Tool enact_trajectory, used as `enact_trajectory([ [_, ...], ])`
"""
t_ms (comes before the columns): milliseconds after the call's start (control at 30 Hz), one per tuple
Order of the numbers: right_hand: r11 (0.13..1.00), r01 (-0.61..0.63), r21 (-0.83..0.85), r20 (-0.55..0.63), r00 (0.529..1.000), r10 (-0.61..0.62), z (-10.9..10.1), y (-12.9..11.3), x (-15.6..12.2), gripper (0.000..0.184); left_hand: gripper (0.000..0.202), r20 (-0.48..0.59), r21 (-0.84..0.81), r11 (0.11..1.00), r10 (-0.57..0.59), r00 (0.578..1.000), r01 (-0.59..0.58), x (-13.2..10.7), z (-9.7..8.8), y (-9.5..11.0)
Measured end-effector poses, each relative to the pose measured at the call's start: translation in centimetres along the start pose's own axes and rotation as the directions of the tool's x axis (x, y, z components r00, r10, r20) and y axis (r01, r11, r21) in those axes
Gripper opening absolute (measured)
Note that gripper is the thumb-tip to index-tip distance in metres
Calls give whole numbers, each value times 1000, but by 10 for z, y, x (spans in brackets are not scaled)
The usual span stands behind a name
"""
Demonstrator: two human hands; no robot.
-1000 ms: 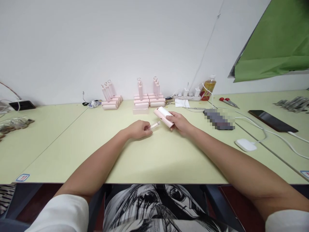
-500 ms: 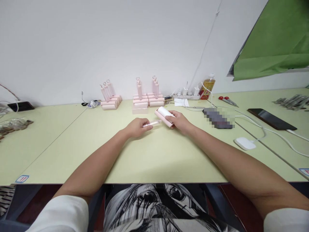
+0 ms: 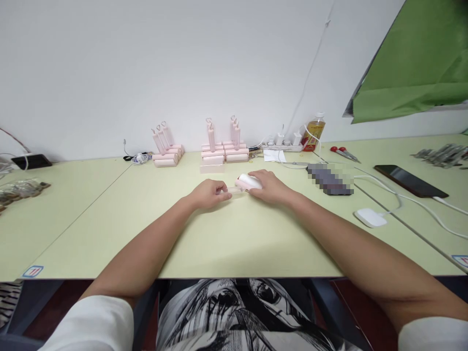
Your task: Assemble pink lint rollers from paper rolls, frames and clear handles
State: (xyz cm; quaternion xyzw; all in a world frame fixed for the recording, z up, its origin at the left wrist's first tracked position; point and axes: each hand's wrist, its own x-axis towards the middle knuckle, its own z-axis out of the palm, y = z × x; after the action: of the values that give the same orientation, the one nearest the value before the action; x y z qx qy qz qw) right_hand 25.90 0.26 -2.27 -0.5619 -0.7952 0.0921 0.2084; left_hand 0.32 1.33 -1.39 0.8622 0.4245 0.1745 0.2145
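My left hand (image 3: 211, 193) is closed on one end of a clear, slim pinkish plastic piece (image 3: 236, 190), whose other end points right. My right hand (image 3: 268, 187) is wrapped round a short pink-and-white roller (image 3: 249, 182), with a white roll along its upper side and pink below. The tip of the clear piece is close beside the roller; whether they touch, I cannot tell. Behind the hands, several pink rollers (image 3: 237, 157) lie in stacks with pink upright sticks (image 3: 211, 138) on top. A clear pinkish box-shaped piece (image 3: 211, 168) sits in front of the middle stack.
Another pink stack (image 3: 166, 160) lies farther left. At the back right are a power strip (image 3: 283, 146), a drink bottle (image 3: 313, 132) and red-handled tools (image 3: 343, 153). A phone (image 3: 410, 181), a white charger (image 3: 371, 217) and cables lie to the right.
My right hand has turned the roller flatter and lower, and covers more of it. The clear piece in my left hand now lies more level.
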Motion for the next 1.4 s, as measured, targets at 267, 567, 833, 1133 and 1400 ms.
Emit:
enact_trajectory([
  [267, 919, 392, -30, 64, 919, -390, -6, -43, -14, 30, 39, -51, -220, 973, 62, 997, -72, -3, 6, 18],
  [567, 945, 317, 85, 121, 938, -326, -9, -52, -26, 30, 47, -190, -912, 409, -362, 912, -28, 11, 0, 20],
  [833, 970, 242, -9, 102, 965, -240, -7, -62, -31, 35, 37, -286, -837, 538, -267, 920, -104, 6, 2, 27],
  [1133, 962, 198, -187, 226, 962, -154, -3, -67, -32, 38, 14, -342, -369, 920, -3, 940, -132, 2, 15, 30],
  [1400, 966, 139, -220, 217, 972, -90, 1, -73, -32, 39, 14, -391, -349, 934, -70, 918, -77, 2, 22, 43],
])
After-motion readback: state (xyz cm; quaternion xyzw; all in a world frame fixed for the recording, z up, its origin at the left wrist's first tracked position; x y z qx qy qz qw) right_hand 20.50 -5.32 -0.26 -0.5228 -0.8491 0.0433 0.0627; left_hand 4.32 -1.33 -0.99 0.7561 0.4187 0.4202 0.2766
